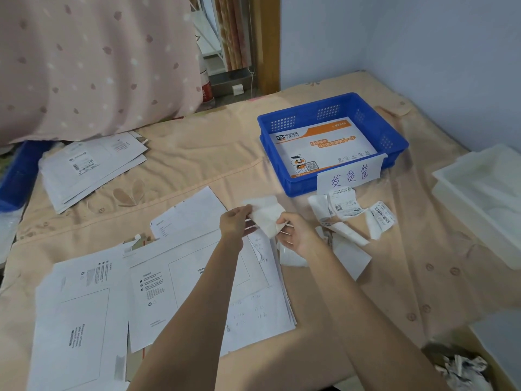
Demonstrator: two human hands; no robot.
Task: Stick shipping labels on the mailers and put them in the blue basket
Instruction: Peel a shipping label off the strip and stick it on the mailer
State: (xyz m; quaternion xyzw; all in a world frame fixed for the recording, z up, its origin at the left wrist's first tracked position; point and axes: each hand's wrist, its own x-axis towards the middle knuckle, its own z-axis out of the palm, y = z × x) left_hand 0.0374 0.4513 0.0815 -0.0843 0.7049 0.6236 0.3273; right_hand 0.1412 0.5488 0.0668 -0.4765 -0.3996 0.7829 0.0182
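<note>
I hold one curled shipping label (pixel 266 215) above the bed, pinched at both ends: my left hand (pixel 235 221) grips its near-left edge between thumb and fingers, and my right hand (pixel 293 234) pinches the lower-right corner. Under my forearms, at six to eight o'clock, the unlabelled mailers (pixel 158 292) lie spread in overlapping sheets. The loose labels (pixel 349 213) lie scattered at three o'clock of my hands, just in front of the blue basket (pixel 298 184), which sits at one o'clock with an orange-and-white mailer (pixel 324 145) inside and a handwritten tag (pixel 349 176) on its near wall. A stack of labelled mailers (pixel 90 167) rests at ten o'clock.
</note>
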